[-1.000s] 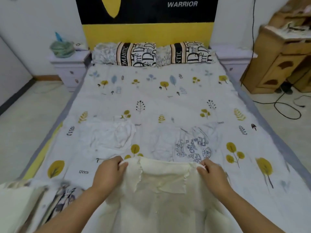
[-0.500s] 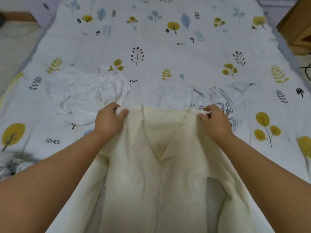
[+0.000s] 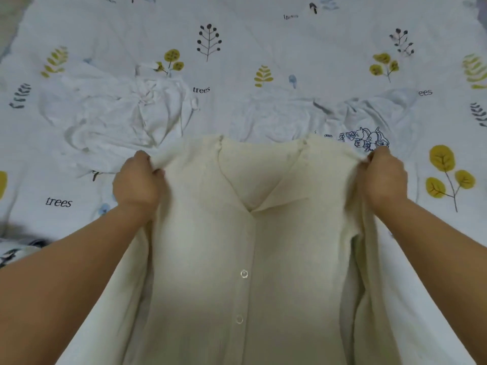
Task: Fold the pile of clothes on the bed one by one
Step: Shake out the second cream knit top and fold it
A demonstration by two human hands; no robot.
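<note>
A cream button-front shirt [image 3: 237, 246] with a V collar is stretched out in front of me over the bed, front side up, two clear buttons showing. My left hand [image 3: 137, 180] grips its left shoulder and my right hand [image 3: 384, 177] grips its right shoulder, pulling the fabric taut between them. Beyond the shirt a crumpled white garment [image 3: 113, 114] lies on the left, and a white garment with a blue cartoon print [image 3: 350, 119] lies on the right, partly covered by the shirt's shoulder.
The bed sheet [image 3: 263, 43] is white with yellow and grey leaf prints and the word "trees". A patterned dark-and-white cloth [image 3: 15, 251] pokes in at the left edge, blurred.
The view has tilted down and closer to the bed. Both hands have spread apart along the shoulders, and the shirt now lies wider and flatter, its buttons showing.
</note>
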